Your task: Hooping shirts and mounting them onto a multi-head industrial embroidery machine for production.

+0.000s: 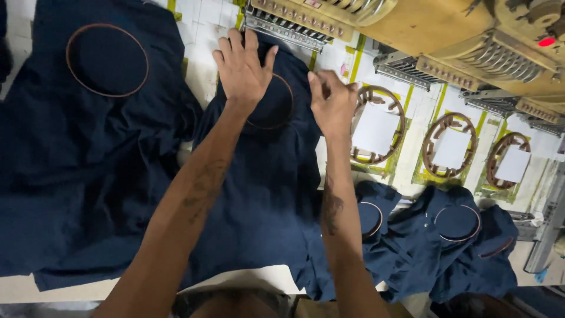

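Navy shirt (259,194) is being seated: left hand (242,70) pressing spread over its hoop (276,109), right hand (331,103) pinching cloth; smoothing looks due next.

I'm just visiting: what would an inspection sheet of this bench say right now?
Surface: white table with yellow-green lines, mostly under fabric.
Job's things: middle navy garment with round hoop under the hands.
Clutter: left garment with hoop; hooped pile at right; three empty hoop frames.
Hands: left hand flat on the hoop; right hand pinching fabric at its edge.
Cables: nothing seen.
Surroundings: beige embroidery machine, red light.
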